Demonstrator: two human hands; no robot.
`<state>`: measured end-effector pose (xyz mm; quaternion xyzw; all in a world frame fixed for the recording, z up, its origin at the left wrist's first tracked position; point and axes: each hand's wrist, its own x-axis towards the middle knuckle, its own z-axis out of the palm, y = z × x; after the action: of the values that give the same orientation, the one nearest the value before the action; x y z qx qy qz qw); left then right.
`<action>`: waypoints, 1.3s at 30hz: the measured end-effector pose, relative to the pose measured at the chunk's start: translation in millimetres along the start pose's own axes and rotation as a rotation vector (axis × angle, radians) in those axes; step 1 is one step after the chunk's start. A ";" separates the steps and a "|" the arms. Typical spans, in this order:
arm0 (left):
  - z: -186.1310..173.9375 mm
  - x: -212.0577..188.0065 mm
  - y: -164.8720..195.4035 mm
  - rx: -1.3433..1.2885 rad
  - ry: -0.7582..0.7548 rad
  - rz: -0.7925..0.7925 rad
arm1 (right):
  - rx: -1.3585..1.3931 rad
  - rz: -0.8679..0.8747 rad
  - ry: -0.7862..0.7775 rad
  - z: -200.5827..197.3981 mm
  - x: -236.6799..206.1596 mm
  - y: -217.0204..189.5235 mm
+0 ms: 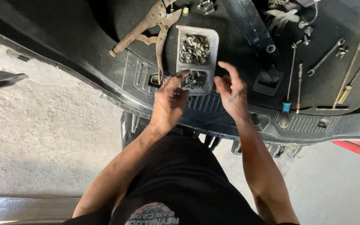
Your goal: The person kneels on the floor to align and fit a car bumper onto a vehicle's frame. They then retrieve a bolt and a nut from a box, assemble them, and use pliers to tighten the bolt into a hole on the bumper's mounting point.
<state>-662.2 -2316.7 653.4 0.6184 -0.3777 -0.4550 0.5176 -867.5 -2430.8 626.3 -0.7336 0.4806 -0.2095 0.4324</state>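
Note:
A white two-compartment plastic tray full of bolts, nuts and screws sits on the black carpeted floor of a car boot. My left hand hovers at the tray's near left corner, fingertips pinched together over the near compartment; whether they hold a small part is too small to tell. My right hand is just right of the tray, fingers apart and curled, holding nothing.
Rusty locking pliers lie left of the tray. To the right lie a blue-handled screwdriver, a thin rod, a spanner, a long rusty tool and loose washers. The black bumper sill runs below; concrete floor lies beneath.

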 end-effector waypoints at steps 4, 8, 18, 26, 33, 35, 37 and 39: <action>-19.7 -13.3 -16.6 0.002 0.109 0.067 | -0.017 0.085 -0.017 18.2 -12.8 15.5; -35.4 -45.4 -39.0 0.007 0.135 -0.226 | 0.168 0.083 -0.043 34.5 -18.3 26.6; -56.5 -148.7 -78.1 -0.042 0.200 -0.461 | 0.315 0.022 0.083 31.0 65.7 37.5; -86.7 -203.1 -106.1 -0.003 0.194 -0.568 | 0.321 0.035 0.256 52.6 -0.1 25.3; -125.6 -218.2 -103.6 0.073 0.214 -0.380 | -0.307 -0.239 0.069 83.7 -71.2 33.3; -149.1 -231.8 -90.1 0.013 0.165 -0.321 | -0.315 -0.420 0.078 93.0 -62.0 38.0; -171.6 -254.7 -73.5 -0.181 0.053 -0.381 | -0.367 -0.319 0.060 97.9 -59.2 50.8; -192.3 -273.1 -53.5 -0.443 -0.073 -0.218 | -0.302 -0.362 0.044 99.8 -51.3 60.9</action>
<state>-561.1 -1994.0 657.3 0.5100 -0.2182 -0.6019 0.5744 -850.3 -2352.1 527.3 -0.8594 0.3765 -0.2251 0.2626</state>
